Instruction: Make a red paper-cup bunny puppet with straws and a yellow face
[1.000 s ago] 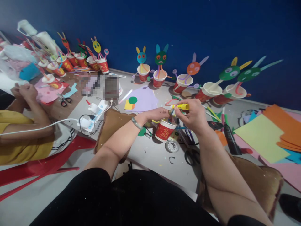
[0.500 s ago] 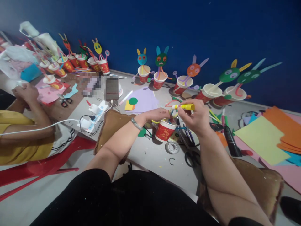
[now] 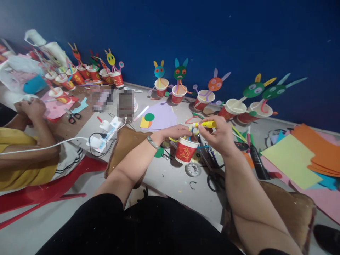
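Observation:
A red paper cup [image 3: 187, 150] with gold characters stands upright on the table in front of me. My left hand [image 3: 179, 131], wearing a bracelet at the wrist, is over its rim with the fingers pinched together. What those fingers hold is too small to name; a pale blue bit shows at their tips. My right hand [image 3: 219, 134] grips a yellow tube with a white tip [image 3: 209, 124], which points left toward my left fingertips above the cup. Below the cup lies a white tape roll [image 3: 193, 169], with black-handled scissors [image 3: 215, 181] to its right.
Finished cup figures, one with an orange head [image 3: 215, 84], line the blue wall. A purple sheet [image 3: 162, 115] and a power strip [image 3: 108, 132] lie to the left. Yellow paper [image 3: 290, 161] and orange sheets are stacked right. Another person's hands [image 3: 33, 106] work at far left.
The view has shifted slightly. Both hands stay above the cup, and the tube's tip remains close to my left fingertips.

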`<state>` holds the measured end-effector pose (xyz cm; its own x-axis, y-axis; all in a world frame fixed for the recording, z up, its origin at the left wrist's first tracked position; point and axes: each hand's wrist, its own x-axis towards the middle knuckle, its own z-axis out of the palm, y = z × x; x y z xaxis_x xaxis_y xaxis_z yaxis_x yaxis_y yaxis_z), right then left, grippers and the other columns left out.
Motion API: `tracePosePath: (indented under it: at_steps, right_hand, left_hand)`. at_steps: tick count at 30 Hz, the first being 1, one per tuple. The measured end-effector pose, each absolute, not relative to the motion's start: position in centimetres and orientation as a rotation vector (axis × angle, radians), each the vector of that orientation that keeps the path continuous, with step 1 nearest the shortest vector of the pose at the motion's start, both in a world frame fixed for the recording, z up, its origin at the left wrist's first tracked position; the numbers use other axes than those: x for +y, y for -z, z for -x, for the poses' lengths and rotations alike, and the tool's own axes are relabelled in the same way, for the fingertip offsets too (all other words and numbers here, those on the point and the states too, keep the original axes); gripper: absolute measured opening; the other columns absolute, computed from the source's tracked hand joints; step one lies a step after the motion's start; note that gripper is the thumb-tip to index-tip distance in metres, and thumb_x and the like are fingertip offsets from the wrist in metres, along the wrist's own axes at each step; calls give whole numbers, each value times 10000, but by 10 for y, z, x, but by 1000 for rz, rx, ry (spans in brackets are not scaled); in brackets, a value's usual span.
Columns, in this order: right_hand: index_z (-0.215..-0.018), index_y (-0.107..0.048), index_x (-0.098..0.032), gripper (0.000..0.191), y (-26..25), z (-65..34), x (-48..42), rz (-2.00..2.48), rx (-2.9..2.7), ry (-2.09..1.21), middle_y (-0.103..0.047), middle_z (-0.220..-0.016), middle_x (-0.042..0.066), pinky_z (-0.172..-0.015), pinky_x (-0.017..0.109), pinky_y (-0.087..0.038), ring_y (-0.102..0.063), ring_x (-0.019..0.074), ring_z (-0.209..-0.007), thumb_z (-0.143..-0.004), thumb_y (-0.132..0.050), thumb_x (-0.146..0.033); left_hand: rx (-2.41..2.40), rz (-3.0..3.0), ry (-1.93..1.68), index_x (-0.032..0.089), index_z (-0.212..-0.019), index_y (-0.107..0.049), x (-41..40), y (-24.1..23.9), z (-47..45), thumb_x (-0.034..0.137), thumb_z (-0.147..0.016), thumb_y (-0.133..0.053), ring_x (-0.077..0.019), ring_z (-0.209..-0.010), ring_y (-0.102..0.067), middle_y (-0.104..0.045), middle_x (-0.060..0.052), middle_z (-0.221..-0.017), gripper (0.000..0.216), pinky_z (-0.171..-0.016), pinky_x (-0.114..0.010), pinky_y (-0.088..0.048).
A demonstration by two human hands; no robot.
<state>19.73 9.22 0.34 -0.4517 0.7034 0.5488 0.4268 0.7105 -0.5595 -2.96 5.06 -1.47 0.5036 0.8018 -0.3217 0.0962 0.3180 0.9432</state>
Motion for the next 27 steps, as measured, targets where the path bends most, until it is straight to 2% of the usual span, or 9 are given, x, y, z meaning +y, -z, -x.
tracePosePath:
  at_steps: [3, 7, 11, 16, 21, 25, 27]
  right_hand:
    - [-1023, -758, -304, 165, -4, -199, 94, 909, -2058, -426, -820, -975, 83, -825, 484, -648, -748, 329, -920, -929, -788, -436]
    - [-1047, -760, -307, 182, -4, -199, 93, 887, -2062, -572, -817, -970, 60, -735, 430, -627, -747, 291, -835, -940, -784, -452]
    - [-1034, -767, -313, 161, -5, -200, 94, 899, -2075, -468, -828, -962, 60, -797, 456, -634, -752, 302, -860, -938, -791, -441]
    - [-1035, -759, -306, 144, -4, -201, 96, 878, -2050, -549, -826, -953, 46, -719, 423, -620, -737, 269, -766, -956, -783, -424]
    - [-1021, -762, -312, 169, -2, -201, 97, 891, -2047, -486, -829, -959, 57, -808, 474, -653, -769, 303, -847, -940, -807, -453]
    - [-1043, -764, -305, 168, -3, -200, 95, 875, -2042, -549, -833, -954, 46, -791, 438, -656, -770, 278, -837, -957, -783, -448]
    - [-1029, -771, -302, 166, -4, -199, 95, 860, -2088, -548, -832, -941, 53, -826, 449, -664, -782, 294, -881, -935, -790, -437]
  left_hand:
    - [946, -1177, -593, 118, -945, -832, 52, 16, 30, 279, -1068, -687, -144, -954, -742, -869, -77, -1055, 249, -995, -285, -563]
    - [961, -1173, -585, 112, -971, -825, 52, 17, 30, 277, -1074, -680, -139, -915, -723, -850, -66, -998, 243, -946, -282, -554]
    - [972, -1181, -593, 110, -967, -815, 51, 18, 29, 251, -1057, -689, -131, -884, -700, -830, -58, -982, 210, -949, -290, -547]
    - [963, -1174, -601, 114, -990, -813, 52, 22, 30, 333, -1060, -701, -158, -921, -724, -834, -76, -1000, 256, -969, -316, -565]
    - [947, -1248, -603, 123, -975, -826, 52, 21, 31, 342, -1052, -713, -133, -903, -710, -836, -60, -993, 258, -934, -280, -562]
    - [953, -1222, -599, 121, -976, -835, 51, 18, 30, 315, -1062, -698, -129, -912, -702, -840, -56, -1008, 253, -936, -272, -550]
    - [974, -1194, -590, 110, -987, -830, 51, 18, 29, 293, -1063, -688, -126, -875, -692, -831, -48, -964, 244, -904, -269, -544]
